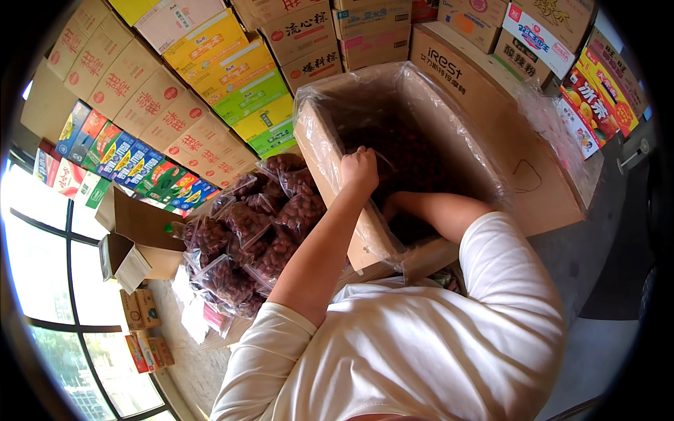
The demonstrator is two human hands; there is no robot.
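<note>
A tall cardboard box (319, 140), lined with clear plastic, stands in front of me with many dark red dried fruits, like jujubes (414, 151), inside. My left hand (359, 168) is closed at the box's left side, pinching the edge of what looks like a clear plastic bag (384, 163). Down inside the box, near its front wall, is my right hand (394, 205); its fingers are hidden in shadow. Left of the box lies a pile of filled clear bags (246, 224) of the same red fruit.
Stacked cartons (140, 91) rise along the left and back. A large brown carton (484, 105) stands behind and right of the box, with crumpled clear plastic (554, 126) beside it. An opened carton (151, 231) sits left of the pile, near the window (49, 266).
</note>
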